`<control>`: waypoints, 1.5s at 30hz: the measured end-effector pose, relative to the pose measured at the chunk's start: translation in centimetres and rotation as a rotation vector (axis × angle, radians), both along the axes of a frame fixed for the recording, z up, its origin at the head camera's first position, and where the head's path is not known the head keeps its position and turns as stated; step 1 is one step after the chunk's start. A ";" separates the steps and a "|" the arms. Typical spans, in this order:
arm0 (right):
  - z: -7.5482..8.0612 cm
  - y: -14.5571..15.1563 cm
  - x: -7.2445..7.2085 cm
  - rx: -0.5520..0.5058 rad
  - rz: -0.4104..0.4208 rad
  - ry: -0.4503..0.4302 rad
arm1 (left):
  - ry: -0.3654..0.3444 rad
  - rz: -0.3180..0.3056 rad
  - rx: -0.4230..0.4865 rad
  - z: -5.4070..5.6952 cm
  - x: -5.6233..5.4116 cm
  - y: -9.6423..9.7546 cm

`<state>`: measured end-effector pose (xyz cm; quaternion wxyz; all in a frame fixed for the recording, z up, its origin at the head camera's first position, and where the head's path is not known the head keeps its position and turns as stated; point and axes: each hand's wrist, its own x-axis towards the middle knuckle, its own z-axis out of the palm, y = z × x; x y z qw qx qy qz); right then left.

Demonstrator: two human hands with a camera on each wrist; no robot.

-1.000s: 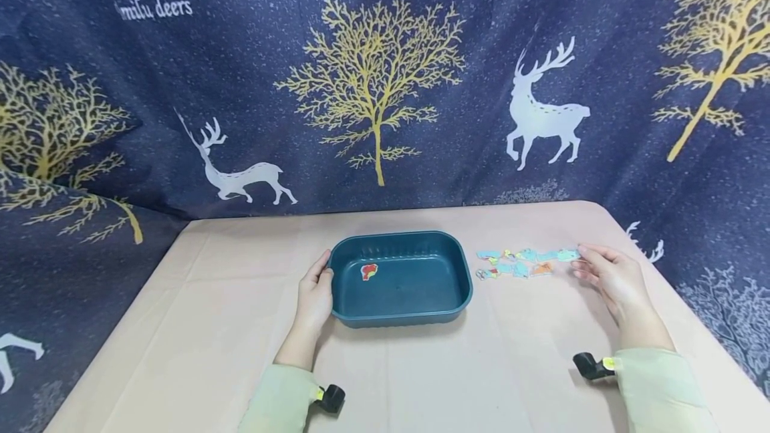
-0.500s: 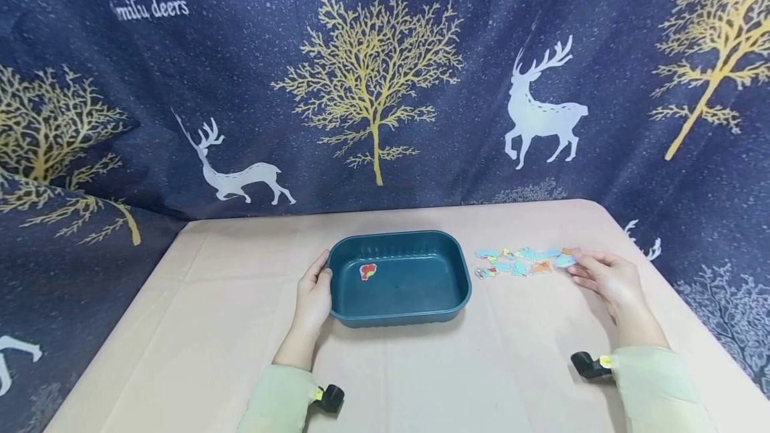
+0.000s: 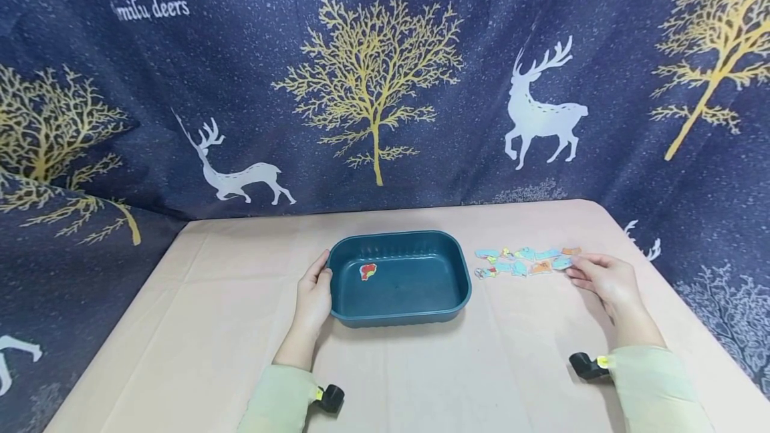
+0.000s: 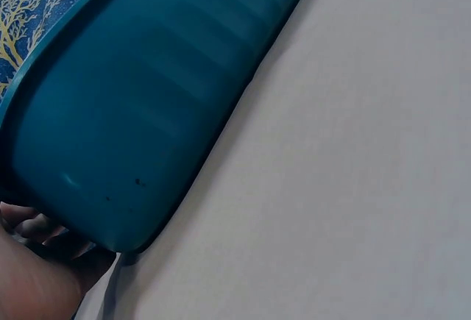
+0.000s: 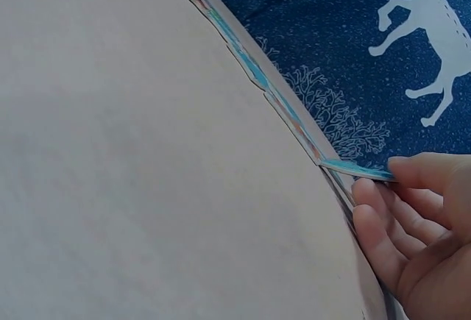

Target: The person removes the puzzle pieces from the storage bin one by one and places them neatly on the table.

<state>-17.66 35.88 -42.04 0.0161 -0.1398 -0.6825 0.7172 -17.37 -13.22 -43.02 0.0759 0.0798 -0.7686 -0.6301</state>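
Note:
A dark teal plastic bin (image 3: 400, 319) stands on the table, and one red puzzle piece (image 3: 368, 272) lies inside it toward the left. My left hand (image 3: 314, 293) grips the bin's left side, thumb at the rim; in the left wrist view that hand (image 4: 40, 272) shows only partly, at the bin's corner. Over at the right, my right hand (image 3: 609, 282) pinches a light blue puzzle piece (image 3: 562, 263) between thumb and fingers, right beside an orange piece (image 3: 541, 266). The right wrist view shows this blue piece (image 5: 358, 169) slightly tilted, its far edge at the row's end.
Two rows of flat puzzle pieces (image 3: 519, 268) lie right of the bin, mostly light blue with yellow and red bits. Another orange piece (image 3: 571, 251) ends the back row. Behind the pale tablecloth (image 3: 240, 326) hangs a navy curtain (image 3: 421, 172) with deer and trees.
My right hand has brought the blue piece from the back row's right end down toward the front row, beside the orange piece. An orange piece now shows at the back row's end. The left hand stays put.

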 end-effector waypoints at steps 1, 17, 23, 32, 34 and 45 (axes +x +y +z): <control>0.0 0.0 0.0 0.016 0.003 -0.002 | -0.003 0.000 0.001 0.0 0.0 0.0; 0.2 0.6 0.0 0.112 -0.041 -0.011 | -0.009 -0.002 0.004 0.0 0.0 -0.1; 0.7 0.6 0.1 0.204 -0.060 -0.058 | -0.003 0.004 0.001 0.1 0.1 -0.2; 2.0 -0.3 0.4 0.107 -0.003 -0.021 | 0.001 -0.004 -0.010 0.1 0.0 0.0; 2.3 -1.1 0.4 0.126 0.035 0.006 | 0.001 -0.004 -0.008 0.2 0.0 0.1; 5.4 -7.5 -0.6 0.448 0.278 0.102 | -0.011 0.002 0.002 0.3 0.1 -0.1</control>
